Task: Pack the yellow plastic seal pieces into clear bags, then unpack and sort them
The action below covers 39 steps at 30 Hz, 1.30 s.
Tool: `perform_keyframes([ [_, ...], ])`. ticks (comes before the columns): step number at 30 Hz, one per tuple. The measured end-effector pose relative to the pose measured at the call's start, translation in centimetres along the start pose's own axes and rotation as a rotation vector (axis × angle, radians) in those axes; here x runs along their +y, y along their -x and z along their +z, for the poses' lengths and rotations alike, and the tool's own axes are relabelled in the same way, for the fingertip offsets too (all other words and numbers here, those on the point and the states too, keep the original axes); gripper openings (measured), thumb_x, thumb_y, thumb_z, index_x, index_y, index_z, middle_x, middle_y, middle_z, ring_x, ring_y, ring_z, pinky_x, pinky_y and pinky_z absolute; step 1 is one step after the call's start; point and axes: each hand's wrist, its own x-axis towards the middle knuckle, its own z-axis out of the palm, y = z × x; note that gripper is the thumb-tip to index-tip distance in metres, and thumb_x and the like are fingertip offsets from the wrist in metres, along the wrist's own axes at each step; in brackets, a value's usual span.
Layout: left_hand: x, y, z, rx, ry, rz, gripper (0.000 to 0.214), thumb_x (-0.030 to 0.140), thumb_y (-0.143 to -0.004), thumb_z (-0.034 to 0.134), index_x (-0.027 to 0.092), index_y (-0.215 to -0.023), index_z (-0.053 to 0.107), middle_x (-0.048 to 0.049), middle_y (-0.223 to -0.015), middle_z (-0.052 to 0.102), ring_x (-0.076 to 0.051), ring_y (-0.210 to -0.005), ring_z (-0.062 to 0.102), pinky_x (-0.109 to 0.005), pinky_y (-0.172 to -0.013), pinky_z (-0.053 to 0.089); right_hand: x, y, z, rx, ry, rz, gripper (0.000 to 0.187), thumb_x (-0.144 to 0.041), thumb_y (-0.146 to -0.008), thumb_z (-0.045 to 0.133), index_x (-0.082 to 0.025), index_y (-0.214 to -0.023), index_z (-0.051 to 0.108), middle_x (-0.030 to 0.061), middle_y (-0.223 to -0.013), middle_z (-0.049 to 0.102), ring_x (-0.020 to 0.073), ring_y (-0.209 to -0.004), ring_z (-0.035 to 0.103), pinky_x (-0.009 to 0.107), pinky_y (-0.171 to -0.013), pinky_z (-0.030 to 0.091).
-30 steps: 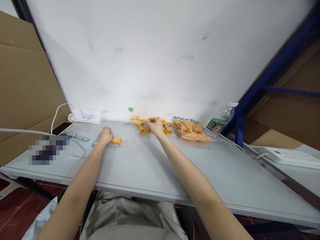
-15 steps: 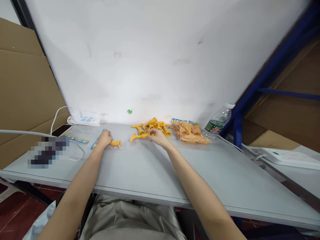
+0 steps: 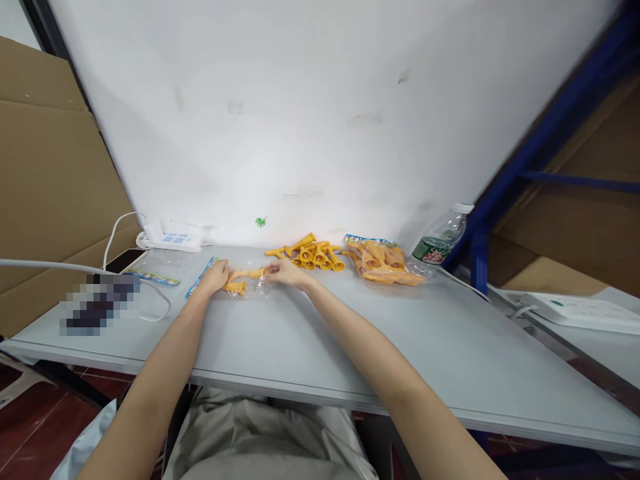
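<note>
Right hand (image 3: pixel 283 272) grasping a yellow piece (image 3: pixel 251 273) at the clear bag (image 3: pixel 257 291)
Left hand (image 3: pixel 216 275) on it, grip unclear, near the back edge of the table (image 3: pixel 280 347); 1 piece inside, 1 filled bag (image 3: pixel 383 265), loose pile (image 3: pixel 320 256) left.

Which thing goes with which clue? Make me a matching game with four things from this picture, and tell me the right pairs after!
Things:
1. bottle
2. right hand
3. phone
4. full bag

Clues:
A. has a dark screen
B. lies between the loose pile and the bottle
C. has a white cap
D. grips one end of a yellow piece

Right pairs: 1-C, 2-D, 3-A, 4-B.
</note>
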Motion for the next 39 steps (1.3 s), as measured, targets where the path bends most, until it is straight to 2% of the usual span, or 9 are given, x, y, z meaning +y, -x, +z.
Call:
perform_keyframes([
  [4, 0.2, 0.0, -0.1, -0.020, 0.010, 0.031, 0.044, 0.030, -0.095, 0.031, 0.012, -0.128, 0.055, -0.0126, -0.141, 0.053, -0.021, -0.132, 0.047, -0.034, -0.112, 0.032, 0.0, -1.3, -0.4, -0.114, 0.245, -0.059, 0.023, -0.026, -0.067, 0.074, -0.016, -0.088, 0.072, 0.0010, -0.079, 0.071, 0.0155, -0.076, 0.064, 0.025, -0.071, 0.047],
  [9, 0.5, 0.4, -0.6, -0.089, 0.029, 0.114, 0.044, 0.032, -0.096, 0.031, 0.016, -0.130, 0.054, -0.0102, -0.144, 0.051, -0.021, -0.134, 0.046, -0.036, -0.112, 0.033, 0.8, -3.6, 0.9, -0.015, 0.535, -0.197, 0.018, -0.024, -0.074, 0.070, -0.017, -0.091, 0.072, 0.0035, -0.088, 0.072, 0.0156, -0.079, 0.063, 0.023, -0.072, 0.044],
  [13, 0.8, 0.6, -0.8, -0.123, -0.042, 0.088, 0.050, 0.033, -0.096, 0.029, 0.011, -0.138, 0.047, -0.0123, -0.153, 0.038, -0.022, -0.143, 0.031, -0.038, -0.118, 0.023, 1.5, -4.7, 2.9, 0.049, 0.498, -0.211, 0.007, -0.017, -0.077, 0.065, -0.014, -0.082, 0.069, 0.0035, -0.080, 0.070, 0.0150, -0.074, 0.061, 0.023, -0.070, 0.044],
  [17, 1.1, 0.7, -0.8, -0.118, -0.092, 0.076, 0.051, 0.032, -0.097, 0.027, 0.011, -0.139, 0.047, -0.0122, -0.153, 0.036, -0.023, -0.145, 0.028, -0.038, -0.119, 0.020, 1.9, -4.6, 3.9, 0.077, 0.294, -0.206, 0.005, -0.015, -0.074, 0.066, -0.014, -0.079, 0.066, 0.0026, -0.080, 0.070, 0.0151, -0.075, 0.063, 0.022, -0.071, 0.046],
  [22, 1.2, 0.7, -1.0, -0.130, -0.092, 0.071, 0.050, 0.032, -0.097, 0.027, 0.012, -0.138, 0.048, -0.0114, -0.152, 0.038, -0.020, -0.144, 0.031, -0.035, -0.119, 0.020, 1.3, -3.1, 2.2, 0.107, 0.282, -0.124, 0.015, -0.006, -0.074, 0.059, -0.015, -0.080, 0.069, 0.0038, -0.087, 0.072, 0.0164, -0.082, 0.066, 0.024, -0.075, 0.049],
  [28, 0.4, 0.2, -0.7, -0.116, -0.023, 0.078, 0.048, 0.034, -0.096, 0.029, 0.015, -0.135, 0.051, -0.0110, -0.151, 0.041, -0.020, -0.142, 0.033, -0.036, -0.118, 0.022, 0.2, -0.8, -1.3, 0.469, 0.714, 0.017, 0.026, -0.010, -0.086, 0.044, -0.014, -0.095, 0.068, 0.0128, -0.106, 0.070, 0.0220, -0.102, 0.062, 0.031, -0.087, 0.045],
  [32, -0.6, -0.4, -0.4, -0.071, -0.002, 0.073, 0.046, 0.033, -0.095, 0.033, 0.017, -0.133, 0.053, -0.0102, -0.148, 0.045, -0.020, -0.141, 0.036, -0.037, -0.117, 0.024, 0.1, 0.1, -1.9, 0.371, 0.963, 0.112, 0.028, -0.019, -0.092, 0.044, -0.014, -0.113, 0.061, 0.0190, -0.121, 0.062, 0.0294, -0.116, 0.055, 0.041, -0.094, 0.041],
  [36, -1.4, -0.7, -0.4, -0.058, -0.036, 0.038, 0.046, 0.032, -0.095, 0.033, 0.015, -0.133, 0.053, -0.0114, -0.149, 0.043, -0.021, -0.142, 0.034, -0.037, -0.117, 0.024, -0.1, 0.3, -1.4, 0.232, 1.125, 0.163, 0.035, -0.010, -0.084, 0.048, -0.013, -0.118, 0.057, 0.0193, -0.122, 0.061, 0.0316, -0.116, 0.055, 0.044, -0.098, 0.035],
  [39, -1.5, -0.7, -0.5, -0.061, -0.049, 0.036, 0.047, 0.032, -0.095, 0.032, 0.014, -0.133, 0.053, -0.0117, -0.150, 0.042, -0.021, -0.142, 0.034, -0.037, -0.116, 0.024, -0.2, 0.2, -1.3, 0.283, 1.090, 0.154, 0.039, -0.008, -0.083, 0.047, -0.012, -0.121, 0.054, 0.0185, -0.117, 0.065, 0.0304, -0.112, 0.057, 0.042, -0.096, 0.035],
])
